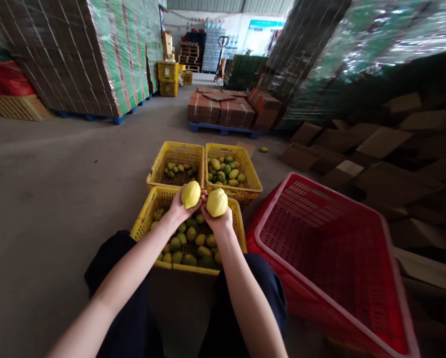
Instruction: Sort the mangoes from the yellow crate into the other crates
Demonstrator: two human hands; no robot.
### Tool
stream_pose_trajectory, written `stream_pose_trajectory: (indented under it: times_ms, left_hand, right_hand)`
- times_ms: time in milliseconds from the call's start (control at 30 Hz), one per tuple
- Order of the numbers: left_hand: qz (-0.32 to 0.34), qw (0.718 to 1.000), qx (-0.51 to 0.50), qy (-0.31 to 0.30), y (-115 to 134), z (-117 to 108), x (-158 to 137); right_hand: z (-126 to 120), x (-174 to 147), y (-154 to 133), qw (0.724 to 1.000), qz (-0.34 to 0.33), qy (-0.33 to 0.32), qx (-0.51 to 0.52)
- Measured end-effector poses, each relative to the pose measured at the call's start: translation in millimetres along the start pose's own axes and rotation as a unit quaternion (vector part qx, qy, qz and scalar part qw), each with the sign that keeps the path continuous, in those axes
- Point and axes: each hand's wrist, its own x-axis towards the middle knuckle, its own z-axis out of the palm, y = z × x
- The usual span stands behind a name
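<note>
We work over a grey floor (pixel 40 174) in a storage hall. Tall film-wrapped carton stacks (pixel 124 54) rise at the left, and a pallet jack (pixel 222 57) stands toward the bright rear wall. Ahead of us, a blue pallet (pixel 223 131) carries strapped brown cartons (pixel 223 113). Loose cardboard (pixel 385 141) is heaped at the right.

Directly before our knees, we have three yellow crates set close together: a near crate (pixel 196 269), a far left crate (pixel 183 145) and a far right crate (pixel 232 148). Each contains green and yellow fruit (the far left one shows bare mesh bottom). A larger red crate (pixel 342 204) stands beside them, tilted toward us in view.

We support two fruits above the near crate. The first lemon (pixel 190 194) is clear yellow, oval and tapered at its lower end; our left hand (pixel 180 207) is closed on it from below. The second lemon (pixel 217 203) is paler and rounder, with a lumpy top; our right hand (pixel 221 220) is clamped on it likewise. We hold both just beside each other.
</note>
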Motion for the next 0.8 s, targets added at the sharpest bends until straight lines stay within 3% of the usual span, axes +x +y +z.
stream_pose_trajectory:
  times_ms: [200,233,300,367,433,467,533,600,667,733,800]
  left_hand:
    - [0.069,0.996,0.055,-0.013,11.6,-0.5,-8.7]
    - [0.088,0.992,0.084,-0.014,12.6,-0.5,-10.0]
    - [0.144,0.976,0.161,-0.038,13.4,-0.3,-13.2]
    - [0.228,0.935,0.256,-0.088,12.7,0.0,-17.7]
    - [0.320,0.871,0.349,-0.130,11.1,-0.5,-23.3]
    - [0.360,0.836,0.389,-0.141,10.2,-1.0,-26.2]
    - [0.413,0.776,0.453,-0.147,8.5,-2.4,-31.3]
    - [0.436,0.741,0.490,-0.144,7.5,-3.7,-34.7]
    - [0.441,0.730,0.503,-0.142,7.0,-4.4,-35.8]
    - [0.425,0.746,0.494,-0.140,6.4,-3.8,-34.3]
    - [0.387,0.792,0.456,-0.126,4.6,-1.6,-29.9]
  right_hand:
    - [4.0,-13.4,-13.7,1.000,0.001,0.004,0.005]
    - [5.1,-15.9,-13.8,1.000,-0.024,-0.007,-0.018]
    - [7.3,-21.8,-11.1,0.985,-0.140,-0.014,-0.101]
    - [8.7,-29.7,-6.4,0.923,-0.310,-0.017,-0.227]
    - [8.7,-38.8,-2.0,0.828,-0.450,-0.029,-0.334]
    - [8.2,-43.0,-0.4,0.789,-0.491,-0.041,-0.367]
    - [6.7,-49.7,1.7,0.748,-0.532,-0.062,-0.392]
    - [5.4,-53.5,3.0,0.736,-0.547,-0.065,-0.393]
    - [5.3,-55.0,4.4,0.740,-0.547,-0.062,-0.387]
    - [7.3,-54.8,6.9,0.758,-0.531,-0.059,-0.375]
    - [11.4,-52.2,10.1,0.801,-0.490,-0.045,-0.341]
